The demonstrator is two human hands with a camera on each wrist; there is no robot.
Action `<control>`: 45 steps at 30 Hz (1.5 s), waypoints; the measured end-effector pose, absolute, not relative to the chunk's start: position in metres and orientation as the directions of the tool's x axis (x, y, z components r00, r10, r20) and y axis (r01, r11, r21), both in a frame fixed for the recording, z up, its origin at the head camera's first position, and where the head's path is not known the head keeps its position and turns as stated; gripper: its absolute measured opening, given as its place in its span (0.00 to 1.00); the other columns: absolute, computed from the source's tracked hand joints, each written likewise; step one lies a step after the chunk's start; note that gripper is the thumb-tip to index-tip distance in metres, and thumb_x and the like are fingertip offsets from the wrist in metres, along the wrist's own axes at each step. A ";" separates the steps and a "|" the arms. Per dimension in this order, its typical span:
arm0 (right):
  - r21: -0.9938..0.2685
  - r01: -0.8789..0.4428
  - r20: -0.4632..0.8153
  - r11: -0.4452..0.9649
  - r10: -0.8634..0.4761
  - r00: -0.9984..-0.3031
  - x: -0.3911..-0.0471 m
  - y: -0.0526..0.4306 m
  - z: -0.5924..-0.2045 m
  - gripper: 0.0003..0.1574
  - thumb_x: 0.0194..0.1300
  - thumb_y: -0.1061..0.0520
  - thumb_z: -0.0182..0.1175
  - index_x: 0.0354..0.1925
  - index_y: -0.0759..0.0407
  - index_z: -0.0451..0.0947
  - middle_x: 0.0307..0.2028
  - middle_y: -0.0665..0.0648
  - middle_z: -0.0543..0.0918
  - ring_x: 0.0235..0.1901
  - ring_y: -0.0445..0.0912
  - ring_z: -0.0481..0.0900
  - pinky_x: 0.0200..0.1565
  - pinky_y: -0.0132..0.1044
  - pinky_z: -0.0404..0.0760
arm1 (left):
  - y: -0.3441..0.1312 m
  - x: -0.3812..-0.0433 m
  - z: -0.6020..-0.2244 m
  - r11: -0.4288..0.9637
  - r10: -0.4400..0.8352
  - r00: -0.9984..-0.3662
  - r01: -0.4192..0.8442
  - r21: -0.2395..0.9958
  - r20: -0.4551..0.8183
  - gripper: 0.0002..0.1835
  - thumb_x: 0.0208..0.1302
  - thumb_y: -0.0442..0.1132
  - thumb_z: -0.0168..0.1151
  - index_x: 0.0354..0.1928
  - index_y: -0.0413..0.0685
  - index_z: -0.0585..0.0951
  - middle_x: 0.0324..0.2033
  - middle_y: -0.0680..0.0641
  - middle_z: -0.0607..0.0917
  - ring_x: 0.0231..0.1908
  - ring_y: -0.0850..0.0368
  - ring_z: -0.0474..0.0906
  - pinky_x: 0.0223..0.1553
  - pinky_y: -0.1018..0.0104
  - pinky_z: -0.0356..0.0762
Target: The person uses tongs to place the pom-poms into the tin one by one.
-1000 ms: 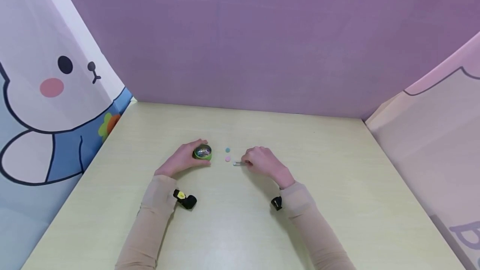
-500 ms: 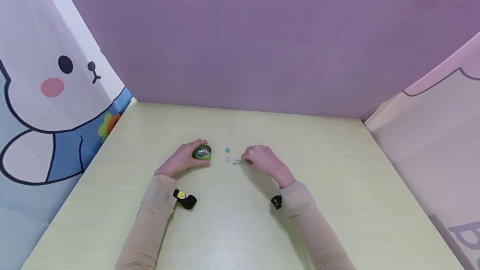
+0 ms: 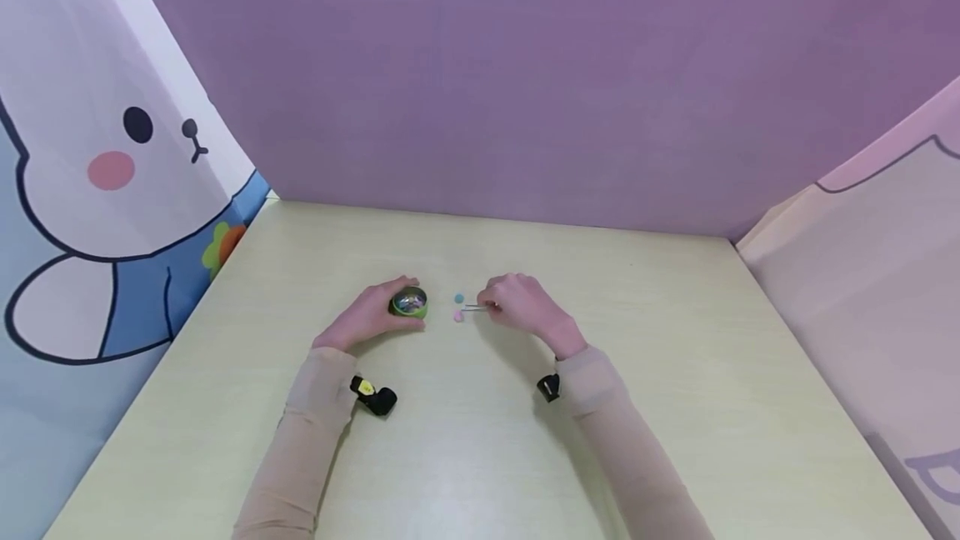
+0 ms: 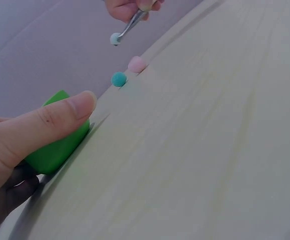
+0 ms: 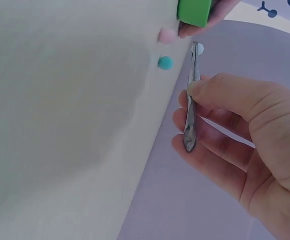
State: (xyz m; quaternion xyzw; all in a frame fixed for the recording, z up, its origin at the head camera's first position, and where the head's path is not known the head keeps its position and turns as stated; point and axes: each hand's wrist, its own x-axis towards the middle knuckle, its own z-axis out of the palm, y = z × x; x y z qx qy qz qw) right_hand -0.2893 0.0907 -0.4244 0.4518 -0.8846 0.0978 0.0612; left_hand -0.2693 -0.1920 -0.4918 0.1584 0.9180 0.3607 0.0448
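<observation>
My right hand (image 3: 525, 303) pinches a pair of metal tweezers (image 5: 190, 112) between thumb and fingers. A small pale, whitish-blue ball (image 4: 115, 39) sits at the tweezers' tips, lifted above the table. Around a small green cup (image 3: 409, 303) curls my left hand (image 3: 371, 313), thumb on the near side and fingers on the far side. Shiny, colourful bits show inside the cup in the head view, too small to make out. Between the hands, a teal ball (image 4: 118, 79) and a pink ball (image 4: 137, 64) lie on the table, close together but apart.
The pale wooden table (image 3: 465, 457) extends around both hands. A purple backdrop (image 3: 480, 90) rises behind its far edge. Printed cloths hang at both sides, the left one with a cartoon animal (image 3: 112, 173). A black camera mount (image 3: 373, 397) is on the left wrist.
My right hand has risen and moved slightly away from me, bringing the tweezers from near the tabletop up with the pale ball. The left hand keeps its grip on the cup.
</observation>
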 end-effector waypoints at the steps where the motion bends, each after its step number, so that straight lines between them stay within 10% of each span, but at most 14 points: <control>1: -0.115 -0.811 0.195 0.574 -0.787 -0.585 -0.290 0.089 -0.423 0.19 0.53 0.75 0.55 0.18 0.54 0.73 0.19 0.47 0.67 0.22 0.38 0.57 0.23 0.24 0.53 | -0.192 -0.270 -0.492 0.690 0.322 -0.946 0.258 0.677 0.032 0.47 0.54 0.56 0.74 0.72 0.45 0.66 0.72 0.35 0.66 0.70 0.37 0.66 0.72 0.42 0.65; 35: -0.126 -0.837 0.123 0.532 -0.829 -0.545 -0.302 0.035 -0.407 0.14 0.59 0.72 0.57 0.28 0.58 0.85 0.24 0.51 0.82 0.23 0.38 0.64 0.25 0.25 0.59 | -0.191 -0.268 -0.488 0.675 0.320 -0.947 0.243 0.696 0.020 0.44 0.56 0.53 0.74 0.72 0.47 0.66 0.71 0.37 0.68 0.67 0.40 0.71 0.68 0.43 0.69; 45: -0.149 -0.821 0.073 0.551 -0.822 -0.565 -0.302 0.027 -0.409 0.15 0.61 0.71 0.57 0.34 0.58 0.87 0.30 0.51 0.87 0.24 0.37 0.82 0.26 0.25 0.65 | -0.191 -0.269 -0.489 0.672 0.324 -0.946 0.244 0.699 0.018 0.45 0.55 0.54 0.74 0.72 0.47 0.67 0.72 0.37 0.67 0.68 0.40 0.69 0.69 0.43 0.68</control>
